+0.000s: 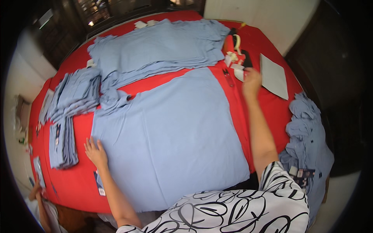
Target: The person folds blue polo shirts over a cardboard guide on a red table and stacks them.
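Note:
A light blue shirt (pixel 171 136) lies spread face down or plain side up across the red-covered table, one sleeve (pixel 113 101) bunched at its far left corner. My left hand (pixel 96 153) rests on its left edge with the fingers spread. Beyond the shirt's right side, my right hand (pixel 252 82) is closed beside a rounded white piece (pixel 239 74) and small white slips (pixel 235 66); what its fingers hold is too small to make out. Small thread snips (pixel 228 78) lie just left of it. A dark hang tag (pixel 99 184) sticks out at the shirt's lower left edge.
A stack of flat blue shirts (pixel 155 48) spans the far side. Folded shirts (pixel 77 91) and a smaller pile (pixel 63 141) stand left. A white board (pixel 274 77) lies right, above heaped shirts (pixel 309 136). Another person's hand (pixel 35 190) is at lower left.

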A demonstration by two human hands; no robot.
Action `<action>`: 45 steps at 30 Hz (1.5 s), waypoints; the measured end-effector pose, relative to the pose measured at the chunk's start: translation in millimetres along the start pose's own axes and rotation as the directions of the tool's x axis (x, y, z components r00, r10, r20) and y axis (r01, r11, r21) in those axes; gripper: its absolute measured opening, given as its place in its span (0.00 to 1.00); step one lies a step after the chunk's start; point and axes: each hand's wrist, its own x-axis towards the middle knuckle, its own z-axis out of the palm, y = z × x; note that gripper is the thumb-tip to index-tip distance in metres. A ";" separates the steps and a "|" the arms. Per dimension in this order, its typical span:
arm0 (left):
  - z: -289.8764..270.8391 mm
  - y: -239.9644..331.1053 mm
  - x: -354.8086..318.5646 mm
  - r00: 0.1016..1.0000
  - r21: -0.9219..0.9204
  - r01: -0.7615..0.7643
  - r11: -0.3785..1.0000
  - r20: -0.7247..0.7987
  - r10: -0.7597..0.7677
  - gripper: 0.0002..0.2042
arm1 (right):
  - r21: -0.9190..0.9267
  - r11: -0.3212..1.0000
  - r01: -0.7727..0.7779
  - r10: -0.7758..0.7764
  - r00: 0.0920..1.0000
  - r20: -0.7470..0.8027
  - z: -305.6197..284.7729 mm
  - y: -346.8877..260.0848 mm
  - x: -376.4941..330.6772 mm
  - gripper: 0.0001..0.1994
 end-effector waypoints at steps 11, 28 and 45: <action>8.5 36.3 59.4 0.976 -0.416 0.207 0.885 0.148 -0.159 0.15 | -0.476 0.805 -0.353 0.516 0.814 0.268 -36.4 295.7 -2.2 0.32; -119.8 -40.2 -106.4 0.919 -0.076 0.388 0.919 0.108 -0.379 0.17 | 0.281 0.958 0.062 -0.115 0.977 0.178 -174.3 -6.6 56.9 0.20; -58.3 -62.9 -166.7 0.823 -0.675 0.358 0.645 -0.100 -0.560 0.10 | 0.827 0.513 -0.228 -0.730 0.392 0.561 66.4 -360.7 -191.5 0.18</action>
